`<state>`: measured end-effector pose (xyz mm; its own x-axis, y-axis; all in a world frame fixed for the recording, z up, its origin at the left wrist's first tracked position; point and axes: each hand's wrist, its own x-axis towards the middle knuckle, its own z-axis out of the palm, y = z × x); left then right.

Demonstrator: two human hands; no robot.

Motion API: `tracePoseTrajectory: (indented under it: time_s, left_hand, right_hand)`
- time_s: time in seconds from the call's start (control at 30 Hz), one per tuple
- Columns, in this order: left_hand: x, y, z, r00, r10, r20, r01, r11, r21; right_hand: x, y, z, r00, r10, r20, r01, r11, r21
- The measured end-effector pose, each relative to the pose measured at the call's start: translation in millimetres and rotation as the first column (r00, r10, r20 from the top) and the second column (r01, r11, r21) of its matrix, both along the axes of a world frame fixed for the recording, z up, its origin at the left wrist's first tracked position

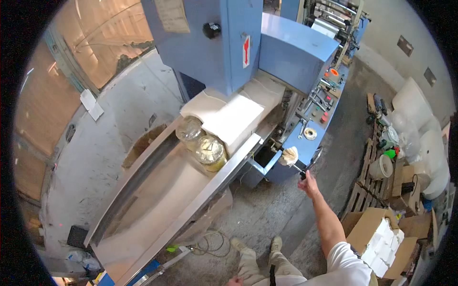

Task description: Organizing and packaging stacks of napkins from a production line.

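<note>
Grey floor (pixel 341 121), pale wall (pixel 389 28)

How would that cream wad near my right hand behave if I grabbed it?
The wad is probably soft and floppy, given its bunched folds. It may be light, looking like crumpled cloth or paper. It might snag, since it seems to touch a rod.

White short-sleeved shirt (pixel 350 269), pale beige trousers (pixel 250 264), light tan shoes (pixel 275 244), narrow dark strap (pixel 272 275) in front

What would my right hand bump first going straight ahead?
Probably the black handle by the right hand, maybe touching already. Beyond it, the pale crumpled bundle looks next, but depth is unclear.
</note>
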<state>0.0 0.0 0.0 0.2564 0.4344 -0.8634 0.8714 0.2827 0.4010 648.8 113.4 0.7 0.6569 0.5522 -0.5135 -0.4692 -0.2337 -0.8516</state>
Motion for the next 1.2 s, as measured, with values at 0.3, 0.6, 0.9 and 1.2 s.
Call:
tracePoseTrajectory:
  time_s: [0.3,0.6,0.9,1.2]
  left_hand:
    - [75,128,146,0.898,0.124,0.422,-0.178,0.980,0.089]
    - [164,298,310,0.450,0.286,0.846,-0.651,0.754,0.091]
    - [277,448,302,0.495,0.366,0.788,-0.820,0.497,0.285]
    - [312,521,299,0.312,0.490,0.814,-0.884,0.463,0.059]
  right_hand:
    - [-141,-84,65,0.841,0.470,0.267,-0.353,0.851,-0.388]
    - [-196,-65,126,0.794,0.603,0.083,-0.573,0.786,-0.231]
    - [-171,58,250,0.281,0.829,0.484,-0.793,0.485,-0.370]
    - [-148,156,316,0.149,0.660,0.736,-0.941,0.324,-0.101]
